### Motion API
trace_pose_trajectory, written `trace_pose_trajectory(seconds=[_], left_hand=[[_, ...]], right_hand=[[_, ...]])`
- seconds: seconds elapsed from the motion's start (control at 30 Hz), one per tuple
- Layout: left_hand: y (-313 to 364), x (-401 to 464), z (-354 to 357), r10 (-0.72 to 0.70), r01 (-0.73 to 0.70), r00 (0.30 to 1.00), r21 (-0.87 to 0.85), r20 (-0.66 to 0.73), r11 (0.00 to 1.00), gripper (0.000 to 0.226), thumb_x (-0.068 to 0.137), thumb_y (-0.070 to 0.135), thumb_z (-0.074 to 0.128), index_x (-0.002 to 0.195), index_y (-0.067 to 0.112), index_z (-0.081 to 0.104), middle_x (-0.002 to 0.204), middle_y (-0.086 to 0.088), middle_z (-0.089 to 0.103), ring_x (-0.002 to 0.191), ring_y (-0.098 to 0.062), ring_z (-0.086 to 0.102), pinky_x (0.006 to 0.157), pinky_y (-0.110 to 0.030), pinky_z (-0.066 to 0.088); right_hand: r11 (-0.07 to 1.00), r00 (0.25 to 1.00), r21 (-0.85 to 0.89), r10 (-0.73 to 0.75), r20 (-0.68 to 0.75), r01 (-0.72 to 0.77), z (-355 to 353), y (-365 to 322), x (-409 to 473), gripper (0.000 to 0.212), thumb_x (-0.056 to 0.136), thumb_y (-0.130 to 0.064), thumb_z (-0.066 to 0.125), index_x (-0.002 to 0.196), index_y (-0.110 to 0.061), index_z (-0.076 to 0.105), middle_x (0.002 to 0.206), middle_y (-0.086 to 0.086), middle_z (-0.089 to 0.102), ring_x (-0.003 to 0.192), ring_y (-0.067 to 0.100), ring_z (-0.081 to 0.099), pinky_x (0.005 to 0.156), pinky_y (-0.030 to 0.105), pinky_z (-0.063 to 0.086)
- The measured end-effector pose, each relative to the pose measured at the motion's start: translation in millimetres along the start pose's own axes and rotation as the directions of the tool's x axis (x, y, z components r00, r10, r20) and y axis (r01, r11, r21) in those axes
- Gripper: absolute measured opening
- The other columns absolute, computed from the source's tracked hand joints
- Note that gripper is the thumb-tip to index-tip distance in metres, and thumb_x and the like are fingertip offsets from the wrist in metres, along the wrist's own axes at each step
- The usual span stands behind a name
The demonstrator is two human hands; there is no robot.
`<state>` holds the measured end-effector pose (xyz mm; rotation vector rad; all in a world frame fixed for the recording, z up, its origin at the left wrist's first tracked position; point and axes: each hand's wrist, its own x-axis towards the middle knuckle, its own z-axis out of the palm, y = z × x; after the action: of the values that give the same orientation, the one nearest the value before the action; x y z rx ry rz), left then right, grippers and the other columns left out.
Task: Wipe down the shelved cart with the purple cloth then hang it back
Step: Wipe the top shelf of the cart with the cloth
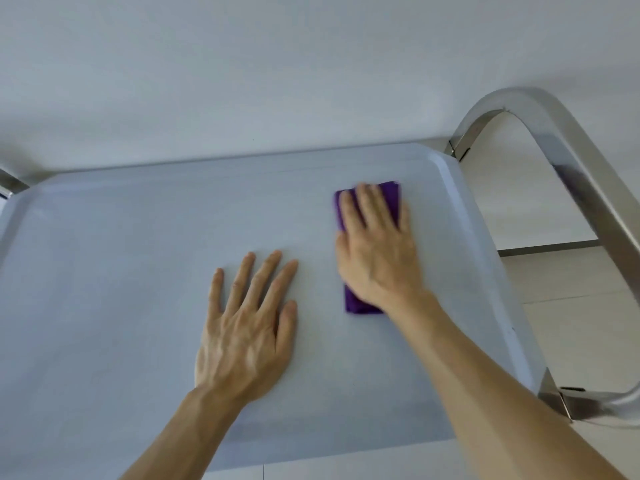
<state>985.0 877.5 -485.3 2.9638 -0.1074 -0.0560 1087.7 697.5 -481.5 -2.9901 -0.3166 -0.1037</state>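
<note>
2 bare hands lie on the top shelf (104,271) of a pale grey cart, seen from the head camera looking down. Right hand (377,251): palm down on a folded purple cloth (360,304), fingers (372,206) straight and together, pressing the cloth flat against the shelf surface; nothing is curled round it. The cloth lies on the right half of the shelf, near the raised right rim, its far end showing beyond the fingertips and its near end below the wrist. Left hand (246,334): palm down directly on the bare shelf, fingers spread and straight, holding nothing, just beside the cloth but apart from it. A curved stainless-steel handle (540,109) rises at the cart's right end, above a pale tiled floor (571,323). A white wall (277,64) stands behind the cart.
</note>
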Motion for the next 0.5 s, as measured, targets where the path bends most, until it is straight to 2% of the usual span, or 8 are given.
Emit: trace_pose_trajectory(seconds=[0.1,0.2,0.33,0.5], left_hand=[[-1,10,1,-0.121,0.117,0.992,-0.067,-0.046,0.991,0.063,0.097,0.051,0.018,0.155,0.026,0.021,0.163,0.007,0.014,0.151,-0.01,0.003,0.123,-0.044,0.002],[-2,22,4,-0.204,0.2,0.977,-0.061,-0.067,0.978,0.068,0.097,0.054,0.013,0.157,0.022,0.016,0.165,0.0,0.007,0.151,-0.013,-0.002,0.123,-0.044,-0.001],[-1,24,5,-0.171,0.169,0.984,-0.031,-0.055,0.985,0.065,0.098,0.05,0.016,0.156,0.021,0.02,0.164,-0.004,0.013,0.152,-0.02,0.005,0.122,-0.048,0.002],[0,25,2,-0.173,0.173,0.984,-0.007,-0.031,0.985,0.065,0.098,0.051,0.014,0.156,0.021,0.019,0.164,-0.004,0.01,0.152,-0.019,0.003,0.122,-0.049,0.001]], right_hand=[[0.968,0.968,0.045,-0.249,0.029,0.247,1,-28,-26,0.059,0.098,-0.035,0.032,0.152,-0.014,0.032,0.162,0.009,0.024,0.151,0.022,0.016,0.12,0.052,0.013],[0.953,0.954,0.076,-0.297,0.041,0.293,-1,-5,-60,0.055,0.101,-0.032,0.033,0.153,-0.014,0.03,0.163,0.007,0.022,0.152,0.019,0.013,0.12,0.051,0.018],[0.989,0.99,0.062,-0.133,0.044,0.131,-9,50,-57,0.055,0.101,-0.033,0.027,0.154,-0.016,0.029,0.163,0.005,0.022,0.151,0.018,0.016,0.119,0.053,0.021],[0.997,0.997,0.024,0.077,0.026,-0.077,-6,54,32,0.057,0.101,-0.032,0.029,0.155,-0.016,0.023,0.164,0.007,0.015,0.152,0.021,0.009,0.121,0.052,0.011]])
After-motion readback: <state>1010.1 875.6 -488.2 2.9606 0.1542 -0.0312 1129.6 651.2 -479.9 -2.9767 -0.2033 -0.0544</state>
